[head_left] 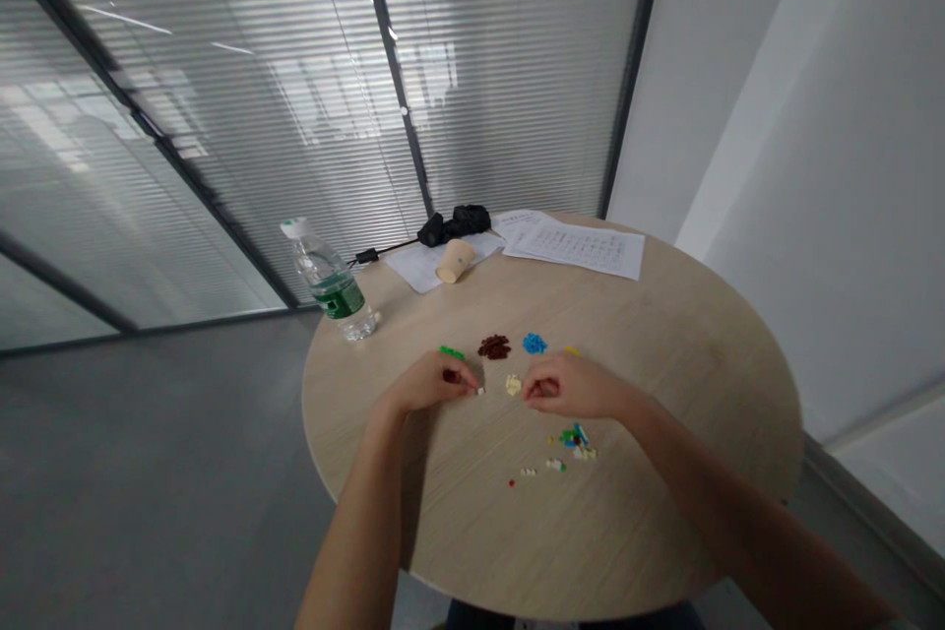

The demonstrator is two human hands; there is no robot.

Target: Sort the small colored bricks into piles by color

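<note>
A person's left hand (428,384) pinches a tiny white plastic brick (480,392) between its fingers (467,379) over a round wood-grain bench (650,512). The right hand (565,386) curls its fingers together just beside a cream brick pile (513,385). Brown bricks (494,346) and blue bricks (535,344) lie just beyond; a mixed brick cluster (572,443) sits nearer the right hand. A water bottle (330,281) lies near the rim.

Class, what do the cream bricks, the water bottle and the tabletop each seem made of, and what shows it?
The cream bricks look like moulded plastic, by their blocky shapes. The water bottle: clear plastic, see-through. The tabletop: probably pale wood or laminate, faint grain, matt finish.
</note>
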